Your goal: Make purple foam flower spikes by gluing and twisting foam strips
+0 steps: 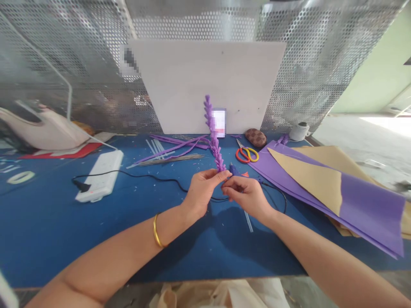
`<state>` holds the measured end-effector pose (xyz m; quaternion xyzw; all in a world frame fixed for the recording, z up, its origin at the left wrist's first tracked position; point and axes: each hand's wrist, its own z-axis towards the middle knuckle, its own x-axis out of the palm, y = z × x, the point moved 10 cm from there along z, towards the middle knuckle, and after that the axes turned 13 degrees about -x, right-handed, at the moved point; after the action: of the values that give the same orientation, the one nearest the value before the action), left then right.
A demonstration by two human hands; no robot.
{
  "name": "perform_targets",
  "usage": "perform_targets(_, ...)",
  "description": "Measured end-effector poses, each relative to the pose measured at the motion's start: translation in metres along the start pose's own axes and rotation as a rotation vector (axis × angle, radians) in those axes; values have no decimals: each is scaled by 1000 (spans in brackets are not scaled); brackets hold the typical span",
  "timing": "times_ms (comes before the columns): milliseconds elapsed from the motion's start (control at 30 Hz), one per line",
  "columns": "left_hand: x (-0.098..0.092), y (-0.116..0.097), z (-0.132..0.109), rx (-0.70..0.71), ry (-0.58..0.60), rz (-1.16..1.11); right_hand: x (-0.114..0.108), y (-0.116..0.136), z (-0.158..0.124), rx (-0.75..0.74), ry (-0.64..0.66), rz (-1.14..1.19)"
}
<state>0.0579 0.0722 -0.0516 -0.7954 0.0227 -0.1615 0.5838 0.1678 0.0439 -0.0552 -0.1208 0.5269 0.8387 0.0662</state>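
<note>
A tall purple craft flower spike (217,152), with small curled petals all along it, stands nearly upright above the table. My left hand (204,188) is closed around its lower end, thumb and fingers pinched together. Just right of it, my right hand (245,194) has its fingertips pressed together near the base of the spike; what they hold, if anything, is too small to make out. Partly hidden behind the right hand lies a blue glue gun (236,170) with an orange trigger. A clear glue stick (248,221) pokes out below that hand.
Scissors (246,154) with red and yellow handles lie beyond my right hand, near purple and tan sheets (362,205). Purple strips (173,152) and thin wires (176,159) lie behind my left hand. A black cord (154,176) runs from a white power strip (104,175). A phone (219,122) leans on a white board (212,81).
</note>
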Motion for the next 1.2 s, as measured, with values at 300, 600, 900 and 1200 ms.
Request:
perform_targets(300, -5, -22, 5, 82, 58, -62, 3, 1, -2, 39, 54, -91)
perform_targets(600, -26, -68, -8, 296, -51, -91, 9, 11, -3, -46, 149, -246)
perform_targets(900, -20, -60, -13, 231, -18, -155, 15, 10, -4, 5, 134, 20)
perform_targets(1200, -20, -55, -16, 224, -62, -203, 40, -1, -16, 152, 215, 316)
